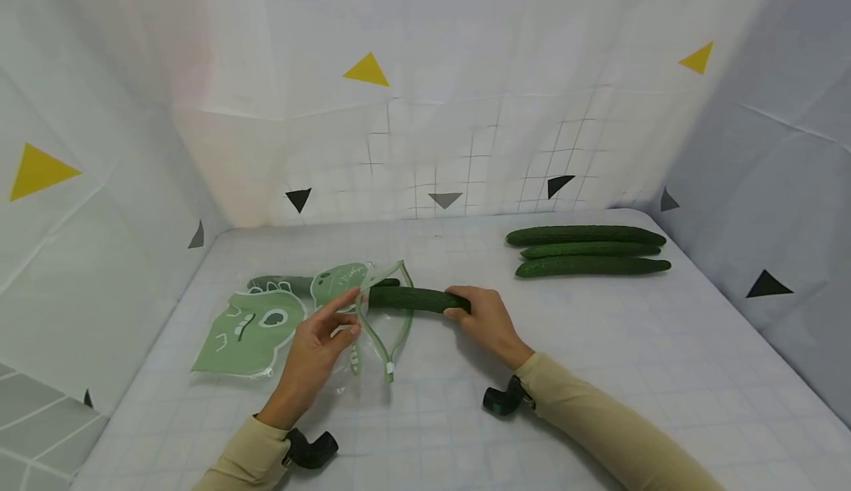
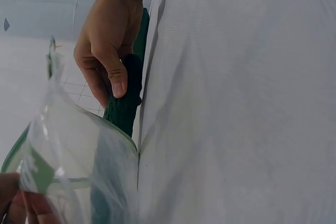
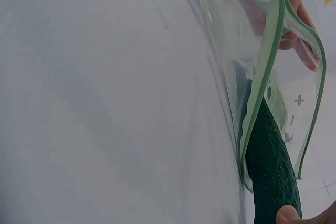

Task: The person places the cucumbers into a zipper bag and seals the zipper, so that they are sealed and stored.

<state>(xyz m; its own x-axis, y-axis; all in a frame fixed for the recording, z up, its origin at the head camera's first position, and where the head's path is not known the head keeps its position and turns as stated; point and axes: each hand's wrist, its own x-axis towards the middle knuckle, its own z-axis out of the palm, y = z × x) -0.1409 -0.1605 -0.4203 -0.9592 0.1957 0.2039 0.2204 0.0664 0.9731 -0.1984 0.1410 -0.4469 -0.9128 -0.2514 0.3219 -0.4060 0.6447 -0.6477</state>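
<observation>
Cucumber (image 1: 419, 299), mid-frame, is gripped by the right hand (image 1: 488, 323); the bag (image 1: 340, 283), pinched by the left hand (image 1: 318, 345), could be crumpled if its rim (image 3: 270, 45) is bumped.

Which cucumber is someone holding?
The cucumber partly inside the open bag: the right hand grips its outer end. No hand grips the others, including the three loose cucumbers.

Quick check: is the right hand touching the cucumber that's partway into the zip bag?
Touching. The left wrist view shows the right hand gripping the cucumber near its outer end, thumb against its side.
</observation>
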